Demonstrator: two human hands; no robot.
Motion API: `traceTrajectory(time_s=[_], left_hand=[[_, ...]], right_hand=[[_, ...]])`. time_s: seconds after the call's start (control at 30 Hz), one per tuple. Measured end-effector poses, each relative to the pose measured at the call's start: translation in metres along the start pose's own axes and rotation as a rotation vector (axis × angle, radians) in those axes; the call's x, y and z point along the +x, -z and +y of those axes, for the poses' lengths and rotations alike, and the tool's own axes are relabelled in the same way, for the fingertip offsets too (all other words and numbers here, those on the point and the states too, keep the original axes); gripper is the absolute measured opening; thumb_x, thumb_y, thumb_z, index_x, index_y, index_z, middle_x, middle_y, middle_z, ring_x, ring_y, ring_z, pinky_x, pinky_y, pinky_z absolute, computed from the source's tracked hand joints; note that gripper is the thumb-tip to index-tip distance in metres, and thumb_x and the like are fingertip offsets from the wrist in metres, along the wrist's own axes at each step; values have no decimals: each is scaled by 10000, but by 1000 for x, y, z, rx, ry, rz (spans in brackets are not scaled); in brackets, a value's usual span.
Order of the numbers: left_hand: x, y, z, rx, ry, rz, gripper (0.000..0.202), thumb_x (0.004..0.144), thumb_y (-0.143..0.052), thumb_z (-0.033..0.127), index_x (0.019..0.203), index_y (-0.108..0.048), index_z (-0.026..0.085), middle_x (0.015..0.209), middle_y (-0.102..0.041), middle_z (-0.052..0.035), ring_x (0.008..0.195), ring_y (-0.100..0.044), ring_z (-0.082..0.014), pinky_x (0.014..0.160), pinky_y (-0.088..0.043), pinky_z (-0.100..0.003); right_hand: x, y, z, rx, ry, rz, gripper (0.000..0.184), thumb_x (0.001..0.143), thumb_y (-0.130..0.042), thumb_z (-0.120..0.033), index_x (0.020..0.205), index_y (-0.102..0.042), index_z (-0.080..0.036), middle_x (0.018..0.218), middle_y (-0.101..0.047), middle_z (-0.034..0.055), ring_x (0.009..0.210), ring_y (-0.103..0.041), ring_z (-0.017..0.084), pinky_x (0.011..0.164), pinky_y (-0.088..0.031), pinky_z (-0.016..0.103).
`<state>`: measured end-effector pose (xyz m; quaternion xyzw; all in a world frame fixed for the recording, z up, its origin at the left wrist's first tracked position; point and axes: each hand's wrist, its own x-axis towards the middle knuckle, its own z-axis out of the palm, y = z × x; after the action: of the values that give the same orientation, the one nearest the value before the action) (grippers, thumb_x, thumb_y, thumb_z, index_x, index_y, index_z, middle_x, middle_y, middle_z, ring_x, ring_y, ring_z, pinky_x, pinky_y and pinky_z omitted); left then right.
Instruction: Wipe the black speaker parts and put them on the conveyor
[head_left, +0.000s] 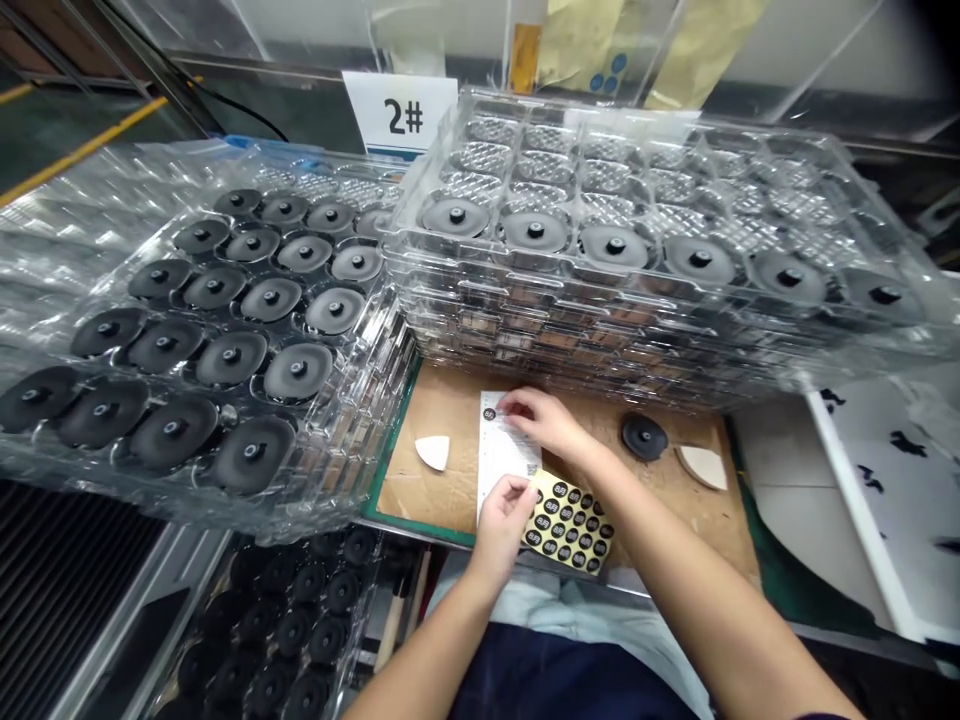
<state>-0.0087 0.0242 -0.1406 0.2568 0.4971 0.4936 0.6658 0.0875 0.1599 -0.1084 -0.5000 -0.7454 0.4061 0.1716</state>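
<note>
My left hand (504,515) pinches the near end of a white paper strip (501,452) that lies on the brown board (442,490). At the strip's far end my right hand (541,418) has its fingers closed beside a small black round sticker (489,413). Under my hands lies a yellow sheet (568,523) covered with several black round stickers. A loose black speaker disc (644,436) rests on the board to the right of my right wrist.
A stack of clear trays (652,290) with black discs stands behind the board. More trays of discs (217,330) fill the left side, and another (300,620) sits lower down. Two white wedge pieces (433,451) (703,466) lie on the board. A "2#" sign (401,115) stands behind.
</note>
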Motion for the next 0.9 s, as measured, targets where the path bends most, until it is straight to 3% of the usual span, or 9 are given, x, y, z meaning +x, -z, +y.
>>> traceTrajectory(time_s=[0.13, 0.23, 0.3, 0.43, 0.67, 0.77, 0.9], left_hand=[[-1, 0, 2, -37, -19, 14, 168, 830, -562, 304, 837, -577, 136, 784, -601, 1, 722, -581, -138, 700, -488, -337], [-1, -1, 3, -49, -24, 9, 183, 839, -550, 313, 875, -577, 136, 818, -610, -10, 740, -589, -142, 700, -494, -340], [0, -1, 3, -39, -25, -5, 185, 840, -548, 312, 887, -577, 136, 825, -612, -12, 747, -592, -144, 703, -497, -343], [2, 0, 1, 19, -18, -63, 172, 831, -565, 289, 906, -582, 135, 857, -622, -19, 770, -599, -149, 720, -502, -351], [3, 0, 3, 139, 6, -160, 173, 834, -561, 295, 877, -590, 130, 854, -622, -19, 754, -597, -143, 695, -509, -337], [4, 2, 4, 165, 30, -192, 192, 841, -550, 313, 884, -590, 130, 847, -622, -20, 741, -597, -140, 682, -510, -332], [5, 2, 4, 191, 36, -195, 212, 845, -541, 328, 908, -590, 132, 858, -623, -24, 762, -601, -148, 703, -509, -347]], right_hand=[[-53, 23, -1, 136, -46, -73, 214, 866, -498, -291, 1027, -618, -218, 1034, -664, 30, 937, -609, 158, 826, -464, 285], [-90, 23, 4, 189, -110, -105, 300, 778, -610, -306, 1069, -609, -230, 956, -686, 20, 872, -636, 177, 765, -493, 285], [-105, 18, 9, 201, -156, -61, 286, 754, -621, -276, 1033, -619, -212, 862, -685, 19, 807, -638, 180, 731, -495, 289], [-114, 11, 13, 215, -202, 72, 235, 788, -553, -285, 995, -613, -192, 742, -652, 7, 706, -617, 162, 658, -485, 270], [-121, 15, 19, 143, -155, 254, 192, 818, -494, -265, 968, -594, -198, 704, -631, 4, 646, -604, 160, 596, -477, 265], [-127, 10, 19, 39, -94, 379, 190, 821, -511, -256, 976, -607, -202, 902, -638, 66, 827, -593, 203, 736, -468, 338], [-133, -3, 9, -122, 19, 488, 136, 824, -566, -278, 905, -670, -247, 1064, -608, 79, 1023, -500, 257, 897, -346, 430]])
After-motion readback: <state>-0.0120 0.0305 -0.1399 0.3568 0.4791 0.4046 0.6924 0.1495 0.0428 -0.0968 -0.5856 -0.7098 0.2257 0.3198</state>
